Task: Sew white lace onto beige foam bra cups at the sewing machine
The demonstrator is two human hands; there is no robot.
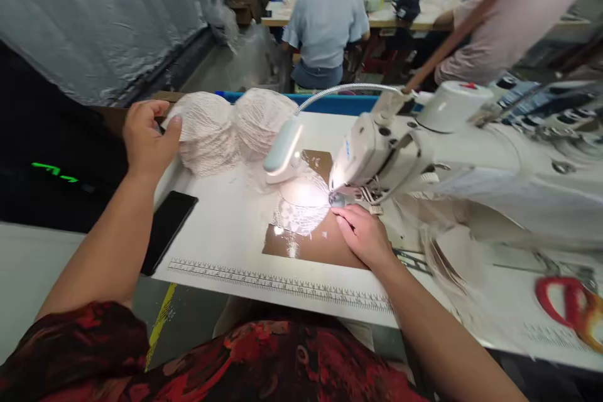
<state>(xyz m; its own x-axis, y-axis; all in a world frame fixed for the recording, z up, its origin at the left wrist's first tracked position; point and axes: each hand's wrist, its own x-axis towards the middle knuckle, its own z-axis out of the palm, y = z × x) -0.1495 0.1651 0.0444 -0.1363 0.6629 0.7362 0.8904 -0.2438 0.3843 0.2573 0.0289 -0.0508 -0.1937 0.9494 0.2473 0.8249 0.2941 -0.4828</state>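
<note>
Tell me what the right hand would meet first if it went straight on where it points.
Probably the lace piece under the sewing machine; the right hand lies just beside it.

My white table [226, 232] fills the middle of the frame, with a printed ruler [282, 286] along its near edge and a black phone [167, 229] at its left edge. On it sit two stacks of lace cups [211, 132] at upper left and a brown board [325, 245] at centre with a lace piece [301, 213] on it. The sewing machine [424, 144] is at right and red scissors [565, 301] at lower right.
</note>
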